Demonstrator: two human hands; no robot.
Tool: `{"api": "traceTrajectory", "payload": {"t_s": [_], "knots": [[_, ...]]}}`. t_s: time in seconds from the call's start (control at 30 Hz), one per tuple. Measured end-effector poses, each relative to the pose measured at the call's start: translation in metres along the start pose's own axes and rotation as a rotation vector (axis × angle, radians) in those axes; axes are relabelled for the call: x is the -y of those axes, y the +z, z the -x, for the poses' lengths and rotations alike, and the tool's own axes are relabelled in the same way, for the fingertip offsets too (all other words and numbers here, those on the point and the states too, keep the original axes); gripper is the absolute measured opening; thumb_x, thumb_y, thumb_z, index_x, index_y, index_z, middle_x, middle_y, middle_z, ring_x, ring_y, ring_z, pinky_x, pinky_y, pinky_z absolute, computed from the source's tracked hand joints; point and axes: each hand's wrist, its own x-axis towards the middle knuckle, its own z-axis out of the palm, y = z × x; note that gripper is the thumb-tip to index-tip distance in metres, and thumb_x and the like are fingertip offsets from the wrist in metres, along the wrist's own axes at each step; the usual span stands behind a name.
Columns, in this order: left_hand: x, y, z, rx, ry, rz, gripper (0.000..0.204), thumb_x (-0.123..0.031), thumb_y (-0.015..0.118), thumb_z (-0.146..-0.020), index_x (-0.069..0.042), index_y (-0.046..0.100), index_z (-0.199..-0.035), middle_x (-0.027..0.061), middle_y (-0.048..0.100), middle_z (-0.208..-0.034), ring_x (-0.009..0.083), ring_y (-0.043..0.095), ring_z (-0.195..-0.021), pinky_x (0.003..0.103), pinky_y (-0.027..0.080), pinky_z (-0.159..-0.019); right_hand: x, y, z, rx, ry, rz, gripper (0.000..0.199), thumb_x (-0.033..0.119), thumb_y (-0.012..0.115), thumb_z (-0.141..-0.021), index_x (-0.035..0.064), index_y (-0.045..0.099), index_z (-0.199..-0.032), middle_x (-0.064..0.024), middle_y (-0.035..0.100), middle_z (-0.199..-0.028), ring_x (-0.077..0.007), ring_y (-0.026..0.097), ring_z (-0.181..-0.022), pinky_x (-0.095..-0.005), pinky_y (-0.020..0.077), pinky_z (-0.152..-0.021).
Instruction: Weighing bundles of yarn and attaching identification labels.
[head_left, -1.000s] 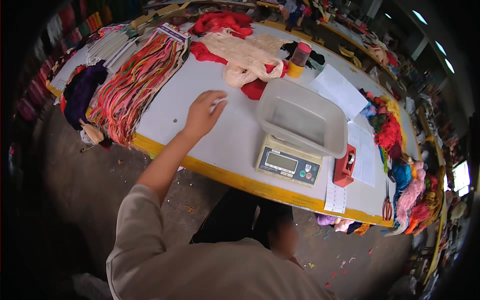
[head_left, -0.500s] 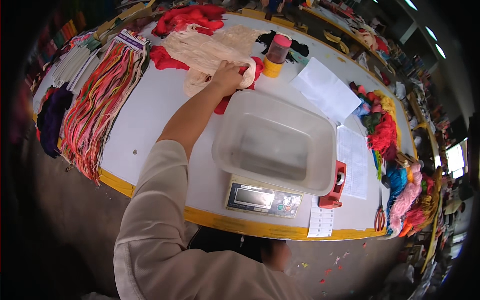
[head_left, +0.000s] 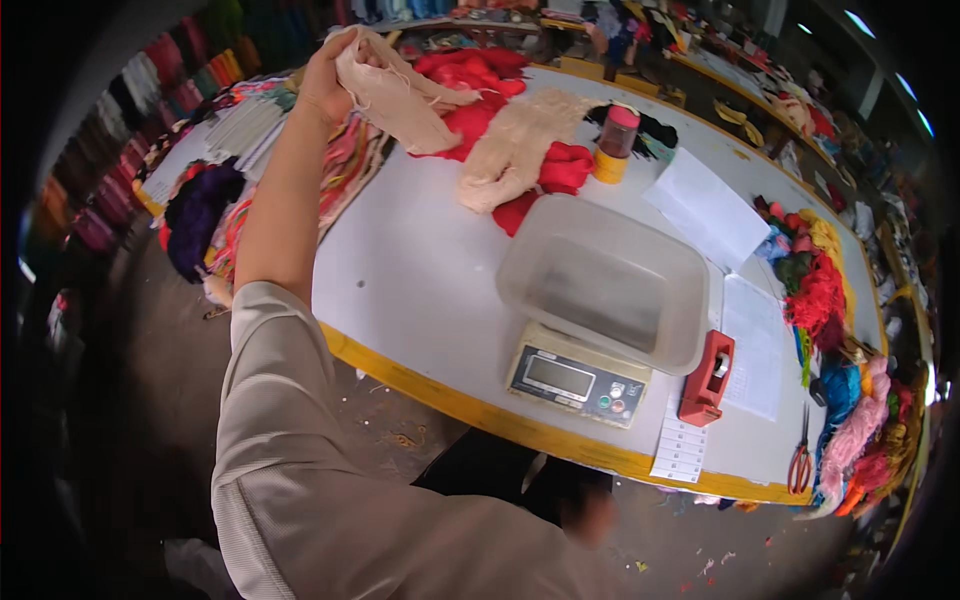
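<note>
Lifting a cream yarn bundle (head_left: 395, 85) pinched in the left hand (head_left: 325, 80) (right hand unseen), best kept clear of the red yarn (head_left: 470, 95) until over the scale tray (head_left: 605, 280).

One arm shows, the left by its side of the view — it rises from the beige-sleeved shoulder at the lower edge, forearm bare and stretched nearly straight, up and away from the body. The left hand (head_left: 325, 80) is raised above the grey table (head_left: 420, 270), fingers closed in a grip — wrist bent slightly inward. The right hand is out of view.
</note>
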Motion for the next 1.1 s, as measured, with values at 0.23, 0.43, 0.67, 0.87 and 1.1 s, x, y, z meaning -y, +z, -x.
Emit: {"api": "traceTrajectory", "payload": {"t_s": [0.23, 0.43, 0.67, 0.87, 1.1], "knots": [[-0.195, 0.083, 0.188, 0.518, -0.240, 0.116, 0.053, -0.042, 0.046, -0.102, 0.009, 0.052, -0.118, 0.0109, 0.057, -0.072, 0.0135, 0.052, -0.045, 0.025, 0.045, -0.044, 0.066, -0.055, -0.010, 0.037, -0.620, -0.528, 0.051, 0.009, 0.074, -0.077, 0.0075, 0.055, -0.124, -0.0166, 0.057, -0.124, -0.0368, 0.054, -0.116, -0.0466, 0.0390, -0.101], [-0.170, 0.140, 0.353, 0.414, -0.391, -0.133, 0.040, -0.034, 0.052, -0.100, 0.005, 0.056, -0.106, 0.0088, 0.054, -0.065, 0.0143, 0.049, -0.045, 0.026, 0.046, -0.045, 0.269, -0.165, -0.034, 0.314, -1.080, -1.079, 0.041, -0.005, 0.056, -0.089, -0.0004, 0.051, -0.130, -0.0134, 0.057, -0.117, -0.0225, 0.062, -0.102, -0.0333, 0.0474, -0.093], [-0.072, 0.138, 0.530, 0.248, -0.698, -0.137, 0.085, -0.018, 0.072, -0.084, 0.012, 0.024, -0.147, 0.0324, 0.060, -0.113, 0.0323, 0.069, -0.071, 0.039, 0.054, -0.058, 0.341, -0.150, -0.007, 0.321, -1.445, -0.728, 0.034, 0.020, 0.053, -0.094, 0.0041, 0.060, -0.123, -0.0163, 0.062, -0.123, -0.0317, 0.057, -0.119, -0.0410, 0.0426, -0.101], [-0.015, 0.019, 0.525, 0.455, -0.529, -0.668, 0.095, -0.042, 0.086, -0.075, 0.004, 0.040, -0.145, 0.0126, 0.047, -0.146, 0.0262, 0.045, -0.135, 0.041, 0.038, -0.107, 0.315, -0.189, -0.024, 0.639, -1.383, -0.381, 0.029, 0.026, 0.061, -0.084, 0.0103, 0.070, -0.107, -0.0136, 0.067, -0.114, -0.0298, 0.061, -0.112, -0.0438, 0.0443, -0.097], [0.146, 0.042, 0.440, 1.023, -0.055, -0.096, 0.082, -0.053, 0.079, -0.074, 0.004, 0.055, -0.128, 0.0159, 0.067, -0.110, 0.0195, 0.063, -0.104, 0.032, 0.047, -0.086, 0.307, -0.223, -0.050, 1.016, -1.170, -0.134, 0.021, 0.021, 0.060, -0.086, 0.0057, 0.073, -0.089, -0.0083, 0.074, -0.080, -0.0229, 0.068, -0.073, -0.0348, 0.0520, -0.073]]}}
